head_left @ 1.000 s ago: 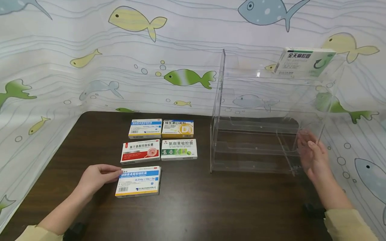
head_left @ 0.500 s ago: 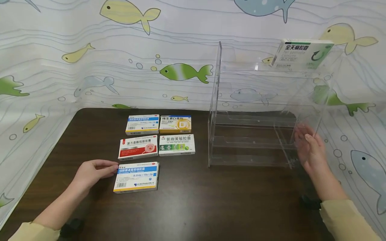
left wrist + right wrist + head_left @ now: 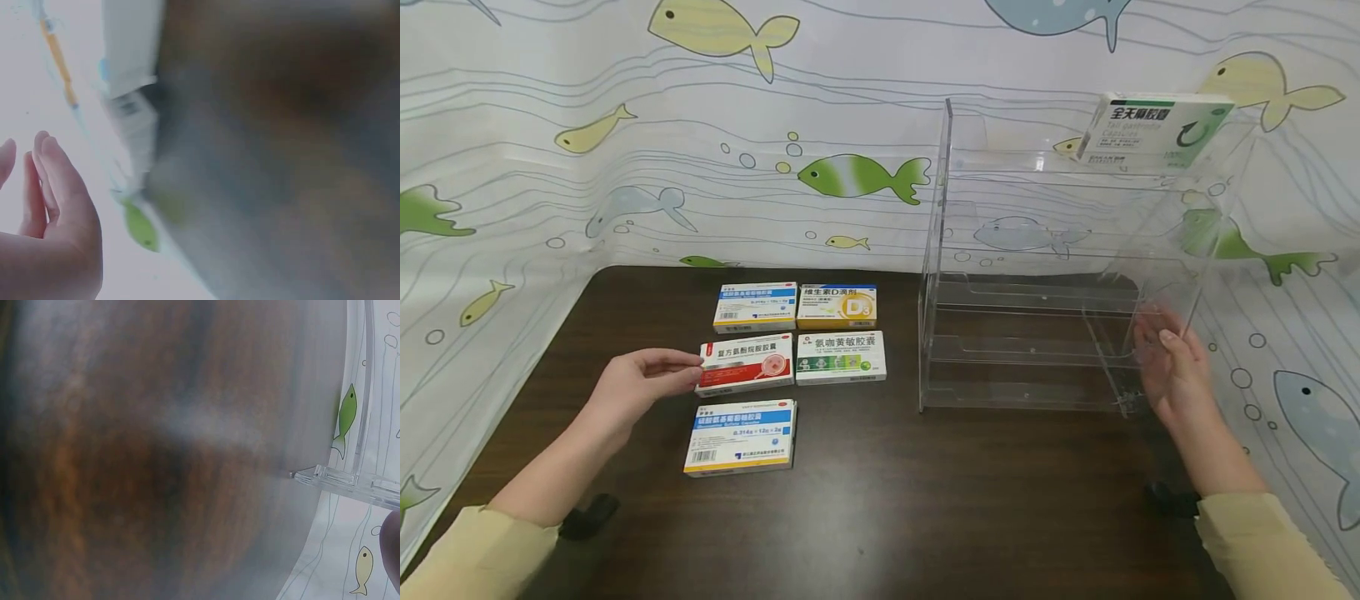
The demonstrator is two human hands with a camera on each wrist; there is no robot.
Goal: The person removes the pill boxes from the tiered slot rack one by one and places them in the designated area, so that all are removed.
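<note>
In the head view my left hand (image 3: 640,387) is at the left end of a red-and-white medicine box (image 3: 745,363), fingertips by its edge; contact is unclear. The left wrist view shows those fingers (image 3: 62,181) nearly straight, with the thumb apart. Just in front lies a blue-and-white medicine box (image 3: 741,437). At the right, my right hand (image 3: 1176,371) rests against the right side of a clear acrylic display rack (image 3: 1030,350), fingers partly seen through the panel. A green-and-white medicine box (image 3: 1153,133) leans on the rack's top tier.
Behind lie another blue-and-white box (image 3: 755,307) and a vitamin D box (image 3: 837,307). A white-and-green box (image 3: 841,357) adjoins the red one. Everything stands on a dark wooden table (image 3: 880,500), with a fish-patterned cloth (image 3: 865,75) behind and at the sides.
My left hand has moved away from the front blue-and-white box, up to the red-and-white box. The boxes stay in place, and the right hand stays at the rack. The head view tilted slightly.
</note>
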